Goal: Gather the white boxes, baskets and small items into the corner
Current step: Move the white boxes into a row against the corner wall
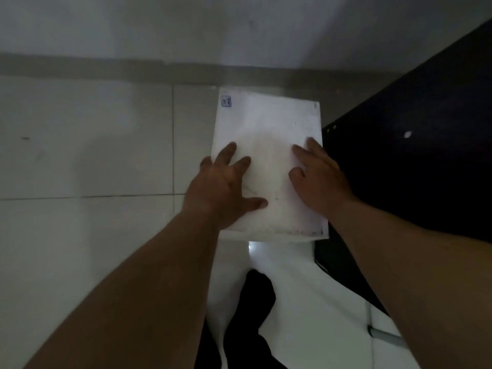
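Note:
A white box (269, 123) sits on the tiled floor, close to the wall and against a dark piece of furniture on its right. It has a small blue mark at its far left corner. My left hand (226, 187) lies flat on the box's near left part, fingers spread. My right hand (319, 177) rests flat on its near right edge, fingers apart. Neither hand curls around the box; both palms press on its top.
A grey skirting strip (106, 67) runs along the wall (186, 25) at the far side. The dark furniture (412, 155) fills the right. White floor tiles (85, 145) spread to the left. My dark trouser leg (253, 315) shows below the box. A metal leg (386, 336) lies at lower right.

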`<control>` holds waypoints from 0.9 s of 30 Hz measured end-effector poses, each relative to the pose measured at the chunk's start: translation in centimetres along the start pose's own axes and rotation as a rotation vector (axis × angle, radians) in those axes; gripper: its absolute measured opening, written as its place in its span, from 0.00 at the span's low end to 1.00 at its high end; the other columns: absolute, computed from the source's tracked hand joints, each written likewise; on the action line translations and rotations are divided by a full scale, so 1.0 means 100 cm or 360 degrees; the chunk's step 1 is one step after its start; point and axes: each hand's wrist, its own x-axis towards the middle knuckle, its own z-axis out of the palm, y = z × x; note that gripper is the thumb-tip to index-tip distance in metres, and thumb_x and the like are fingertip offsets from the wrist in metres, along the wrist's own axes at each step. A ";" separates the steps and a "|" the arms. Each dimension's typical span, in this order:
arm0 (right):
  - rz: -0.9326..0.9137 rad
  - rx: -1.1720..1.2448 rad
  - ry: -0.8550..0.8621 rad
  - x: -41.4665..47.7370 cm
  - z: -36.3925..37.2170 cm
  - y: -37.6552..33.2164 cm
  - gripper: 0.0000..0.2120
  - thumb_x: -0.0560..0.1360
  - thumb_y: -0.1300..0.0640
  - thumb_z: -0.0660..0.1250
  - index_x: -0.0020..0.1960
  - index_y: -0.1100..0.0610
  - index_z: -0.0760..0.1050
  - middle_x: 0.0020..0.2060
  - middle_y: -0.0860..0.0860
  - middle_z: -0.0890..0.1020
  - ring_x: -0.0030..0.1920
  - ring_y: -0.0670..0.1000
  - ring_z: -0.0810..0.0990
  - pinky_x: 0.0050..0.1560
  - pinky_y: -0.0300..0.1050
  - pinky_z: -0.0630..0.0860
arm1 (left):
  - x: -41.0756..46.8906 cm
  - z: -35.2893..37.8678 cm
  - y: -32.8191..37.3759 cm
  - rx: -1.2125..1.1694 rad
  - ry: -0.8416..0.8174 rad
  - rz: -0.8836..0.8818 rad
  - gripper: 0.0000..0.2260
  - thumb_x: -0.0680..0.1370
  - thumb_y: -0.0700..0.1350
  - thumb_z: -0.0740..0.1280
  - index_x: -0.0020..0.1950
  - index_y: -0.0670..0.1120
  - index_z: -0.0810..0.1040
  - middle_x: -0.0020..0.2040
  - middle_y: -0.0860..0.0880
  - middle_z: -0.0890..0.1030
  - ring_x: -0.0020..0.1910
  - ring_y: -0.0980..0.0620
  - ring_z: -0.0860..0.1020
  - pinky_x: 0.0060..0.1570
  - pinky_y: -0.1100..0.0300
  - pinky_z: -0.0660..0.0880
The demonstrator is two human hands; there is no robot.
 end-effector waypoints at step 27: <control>-0.0124 -0.0216 -0.0448 0.006 -0.010 -0.028 0.26 0.83 0.45 0.51 0.79 0.49 0.54 0.80 0.51 0.49 0.78 0.57 0.52 0.76 0.53 0.56 | 0.000 -0.057 0.031 0.0270 -0.0169 0.0098 0.25 0.80 0.55 0.63 0.74 0.48 0.65 0.72 0.44 0.66 0.68 0.41 0.66 0.63 0.45 0.71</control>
